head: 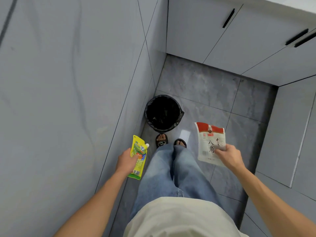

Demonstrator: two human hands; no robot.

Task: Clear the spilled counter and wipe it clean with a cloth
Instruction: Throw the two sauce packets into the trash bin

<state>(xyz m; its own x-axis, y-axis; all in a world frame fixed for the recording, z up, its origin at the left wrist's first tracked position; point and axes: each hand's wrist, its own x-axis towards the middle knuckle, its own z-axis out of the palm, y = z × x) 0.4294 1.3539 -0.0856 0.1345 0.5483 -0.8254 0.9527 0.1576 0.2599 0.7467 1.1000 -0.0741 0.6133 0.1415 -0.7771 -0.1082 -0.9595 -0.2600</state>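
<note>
Yellow-green spouted pouch (pixel 138 157): held in the air in the left hand (pixel 126 162), fingers curled round its middle, white cap at the upper right edge. Print on it too small to read. Lower end pokes out below the hand.

White packet (pixel 210 144) with a red top band: pinched at its lower right edge by the right hand (pixel 229 155), thumb on the front face. Large dark characters on the front; small print unreadable. Contents of either pack cannot be told.

Both packs hang over the grey tiled floor (pixel 205 86), well apart, one on each side of the legs in blue jeans (pixel 167 171).

Bin (pixel 163 113): round, lined with a black bag, standing on the floor in the wall corner just ahead of two sandalled feet (pixel 161 141). Inside is dark; contents not discernible.

Grey cabinet doors (pixel 239 36) with black handles run along the top right, cut off by the frame edge.
</note>
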